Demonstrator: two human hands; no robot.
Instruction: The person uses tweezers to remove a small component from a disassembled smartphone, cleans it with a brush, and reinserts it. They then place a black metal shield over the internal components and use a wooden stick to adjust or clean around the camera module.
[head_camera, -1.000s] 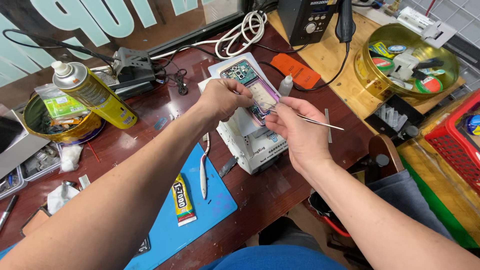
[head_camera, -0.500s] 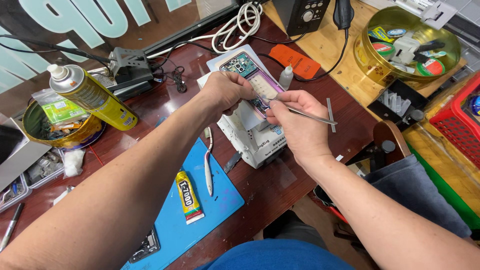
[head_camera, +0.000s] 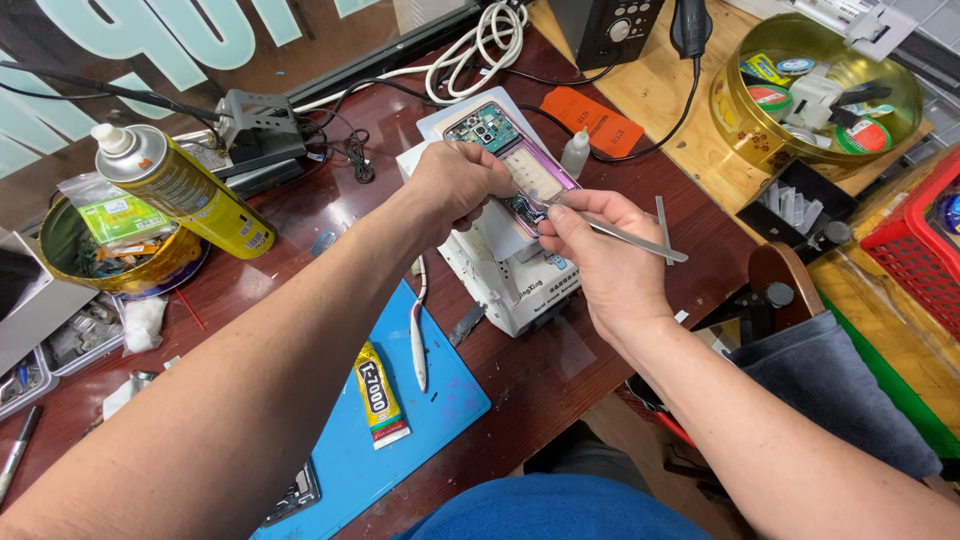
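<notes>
Landmark: the opened phone (head_camera: 515, 165), lying back-off on a white box-shaped unit (head_camera: 510, 275) at table (head_camera: 330, 200) centre. Far left of the phone stands a yellow spray can (head_camera: 185, 190). The left hand (head_camera: 460, 185) rests on the phone's left edge, fingers curled against it. The right hand (head_camera: 600, 255), just right of the phone, has a closed grip on metal tweezers (head_camera: 620, 232), tip at the phone's lower edge.
</notes>
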